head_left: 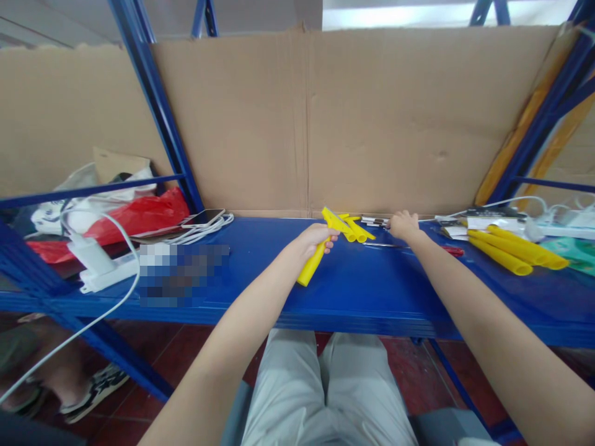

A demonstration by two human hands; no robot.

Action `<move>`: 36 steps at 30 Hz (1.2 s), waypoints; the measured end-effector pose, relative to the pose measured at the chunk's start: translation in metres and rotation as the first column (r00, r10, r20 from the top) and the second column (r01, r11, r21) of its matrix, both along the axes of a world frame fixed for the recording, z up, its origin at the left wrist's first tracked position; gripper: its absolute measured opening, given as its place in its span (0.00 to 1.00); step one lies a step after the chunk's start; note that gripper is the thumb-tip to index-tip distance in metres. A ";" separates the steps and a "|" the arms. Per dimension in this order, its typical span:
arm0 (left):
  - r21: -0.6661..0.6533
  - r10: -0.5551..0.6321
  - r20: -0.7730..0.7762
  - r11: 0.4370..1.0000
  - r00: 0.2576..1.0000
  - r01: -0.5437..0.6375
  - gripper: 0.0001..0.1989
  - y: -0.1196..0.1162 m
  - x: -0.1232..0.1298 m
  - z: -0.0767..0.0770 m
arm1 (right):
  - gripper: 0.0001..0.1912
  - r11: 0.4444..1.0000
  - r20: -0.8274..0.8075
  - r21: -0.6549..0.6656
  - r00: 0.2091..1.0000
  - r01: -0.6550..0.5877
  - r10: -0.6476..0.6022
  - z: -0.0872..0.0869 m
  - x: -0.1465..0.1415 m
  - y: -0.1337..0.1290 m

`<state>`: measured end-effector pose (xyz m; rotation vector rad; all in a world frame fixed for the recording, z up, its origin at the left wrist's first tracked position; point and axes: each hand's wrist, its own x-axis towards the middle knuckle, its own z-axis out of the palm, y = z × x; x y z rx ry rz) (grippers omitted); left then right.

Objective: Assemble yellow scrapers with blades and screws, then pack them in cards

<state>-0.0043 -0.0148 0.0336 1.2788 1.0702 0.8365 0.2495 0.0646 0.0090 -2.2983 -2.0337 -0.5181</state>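
Observation:
My left hand [320,240] is closed around a yellow tube [308,270] that leans over the blue tabletop. Another yellow piece angles up beyond its fingers; I cannot tell whether it is part of the same thing. Several yellow tubes [357,231] lie just behind that hand. At the back of the table, my right hand [403,225] has curled fingers beside some small black-and-white items [374,221]; what is in its grip is hidden. A screwdriver with a red handle [452,251] lies under my right forearm, its thin metal shaft pointing left.
More yellow tubes [511,249] rest at the right, near white packets and cables. On the left are coiled white cables [209,227], a power strip [109,272] and a red bag [149,214]. Cardboard [372,124] walls the back. Another person's leg [62,365] shows lower left.

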 end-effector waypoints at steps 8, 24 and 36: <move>0.003 -0.015 0.008 1.000 1.000 0.015 0.07 0.001 0.000 -0.001 | 0.19 1.000 0.009 -0.005 1.000 0.001 -0.001 -0.004 0.001 0.002; 0.013 -0.018 -0.013 1.000 1.000 0.018 0.10 -0.001 0.001 0.001 | 0.19 0.998 0.035 0.035 0.999 -0.043 0.042 -0.004 -0.010 -0.003; -0.018 -0.021 0.000 1.000 1.000 0.021 0.10 0.001 0.000 0.000 | 0.17 0.991 0.127 -0.028 0.983 -0.128 0.130 -0.004 -0.025 -0.009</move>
